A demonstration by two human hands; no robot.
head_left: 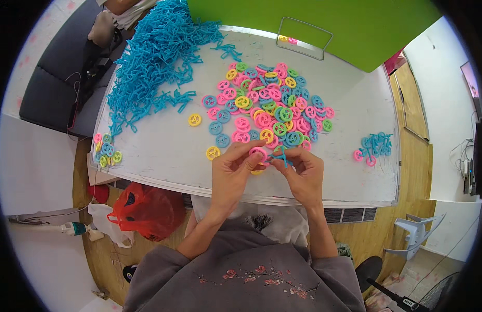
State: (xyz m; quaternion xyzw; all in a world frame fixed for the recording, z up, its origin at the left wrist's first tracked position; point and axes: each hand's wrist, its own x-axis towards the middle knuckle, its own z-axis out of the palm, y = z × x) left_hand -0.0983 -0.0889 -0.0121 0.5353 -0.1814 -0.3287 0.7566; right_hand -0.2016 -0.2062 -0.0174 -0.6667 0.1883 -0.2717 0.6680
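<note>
Between thumb and fingers, my left hand (pixel 231 169) pinches a pink toy wheel (pixel 258 154). Close beside it my right hand (pixel 304 174) is closed on a small blue plastic frame (pixel 283 156). The wheel and the frame meet or nearly meet; whether they are joined I cannot tell. Just beyond my hands spreads a pile of small spoked wheels (pixel 272 101) in pink, blue, yellow and green. One yellow wheel (pixel 213 152) lies flat by my left hand.
A heap of blue plastic frames (pixel 158 57) covers the table's far left. Several blue pieces with pink wheels (pixel 373 148) sit at the right. More wheels (pixel 107 151) lie at the left edge. A green board (pixel 324 26) stands behind; a red bag (pixel 150 210) is on the floor.
</note>
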